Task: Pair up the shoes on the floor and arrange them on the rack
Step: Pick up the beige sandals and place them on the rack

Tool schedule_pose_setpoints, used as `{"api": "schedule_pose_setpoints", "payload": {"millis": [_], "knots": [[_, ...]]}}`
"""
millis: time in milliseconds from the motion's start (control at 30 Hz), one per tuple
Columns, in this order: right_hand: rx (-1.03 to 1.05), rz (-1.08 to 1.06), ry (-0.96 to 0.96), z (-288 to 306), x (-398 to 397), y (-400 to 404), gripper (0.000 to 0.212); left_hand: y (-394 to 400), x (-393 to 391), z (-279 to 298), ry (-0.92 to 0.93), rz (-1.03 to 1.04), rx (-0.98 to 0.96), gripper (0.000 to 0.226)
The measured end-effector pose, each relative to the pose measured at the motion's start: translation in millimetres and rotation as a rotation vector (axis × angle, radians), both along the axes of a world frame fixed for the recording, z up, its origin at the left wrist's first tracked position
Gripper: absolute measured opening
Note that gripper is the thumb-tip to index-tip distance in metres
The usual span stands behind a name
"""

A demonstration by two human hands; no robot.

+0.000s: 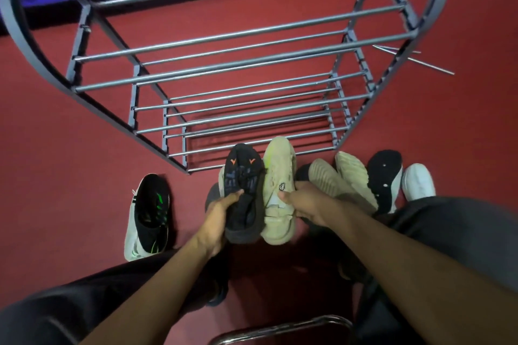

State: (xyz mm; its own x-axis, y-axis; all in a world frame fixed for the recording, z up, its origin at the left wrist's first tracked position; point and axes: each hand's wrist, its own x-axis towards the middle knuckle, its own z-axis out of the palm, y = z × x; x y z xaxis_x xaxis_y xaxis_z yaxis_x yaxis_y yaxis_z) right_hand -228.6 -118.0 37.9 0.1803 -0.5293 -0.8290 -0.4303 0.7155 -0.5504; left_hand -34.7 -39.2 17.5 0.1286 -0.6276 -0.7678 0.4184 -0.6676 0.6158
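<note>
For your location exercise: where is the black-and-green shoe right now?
The black-and-green shoe lies on the red floor, left of the left hand, near the rack.

Shoes: seven visible (243,190). Rack: one (224,70). Hands: two (221,213).

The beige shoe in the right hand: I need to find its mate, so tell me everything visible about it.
The beige shoe is a pale, knit-looking sneaker with a chunky ribbed sole, a yellow-green streak near the toe and a small dark logo on its side. The right hand grips its middle, toe pointing toward the rack. It presses against the dark shoe.
</note>
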Motion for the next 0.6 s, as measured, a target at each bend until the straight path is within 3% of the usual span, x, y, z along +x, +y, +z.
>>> {"api": "schedule_pose_setpoints", "payload": {"millis": [67, 100, 200, 233, 267, 333, 367, 400, 500, 533, 600], "knots": [[0.008, 0.010, 0.033, -1.7, -3.1, -0.6, 0.038, -2.5, 4.7, -8.4, 0.023, 0.011, 0.017, 0.035], [0.014, 0.016, 0.058, -2.6, -5.4, -0.9, 0.039, -3.9, 7.7, -14.3, -0.052, -0.028, 0.055, 0.040], [0.027, 0.039, 0.067, -4.1, -13.2, -0.8, 0.040, -4.9, 3.7, -22.5, -0.687, -0.497, 0.271, 0.075], [0.036, 0.040, 0.034, -2.5, -15.1, -0.1, 0.038, -4.4, -4.3, -19.7, -0.757, -0.562, 0.257, 0.085], [0.054, 0.034, -0.016, -1.1, -16.9, 0.4, 0.037, -5.4, -10.9, -17.9, -0.594, -0.555, 0.147, 0.087], [0.109, -0.008, -0.139, 1.2, -21.6, 0.7, 0.037, -10.7, -31.6, -10.1, -0.013, -0.441, 0.043, 0.067], [0.136, -0.044, -0.205, 2.1, -25.4, -0.7, 0.038, -12.8, -40.1, -8.4, 0.125, -0.392, 0.036, 0.057], [0.167, -0.081, -0.275, 2.4, -29.4, -4.7, 0.041, -17.3, -46.0, -5.1, 0.142, -0.362, 0.028, 0.050], [0.228, -0.195, -0.356, -4.4, -42.4, -26.4, 0.056, -30.1, -56.7, -4.3, -0.111, -0.273, -0.006, 0.036], [0.192, -0.229, -0.266, -12.0, -46.6, -34.2, 0.060, -32.8, -56.1, -8.4, -0.172, -0.241, -0.010, 0.031], [0.002, -0.166, 0.243, -33.9, -57.4, -41.5, 0.059, -34.0, -47.3, -16.2, -0.259, -0.192, -0.024, 0.025]]}}
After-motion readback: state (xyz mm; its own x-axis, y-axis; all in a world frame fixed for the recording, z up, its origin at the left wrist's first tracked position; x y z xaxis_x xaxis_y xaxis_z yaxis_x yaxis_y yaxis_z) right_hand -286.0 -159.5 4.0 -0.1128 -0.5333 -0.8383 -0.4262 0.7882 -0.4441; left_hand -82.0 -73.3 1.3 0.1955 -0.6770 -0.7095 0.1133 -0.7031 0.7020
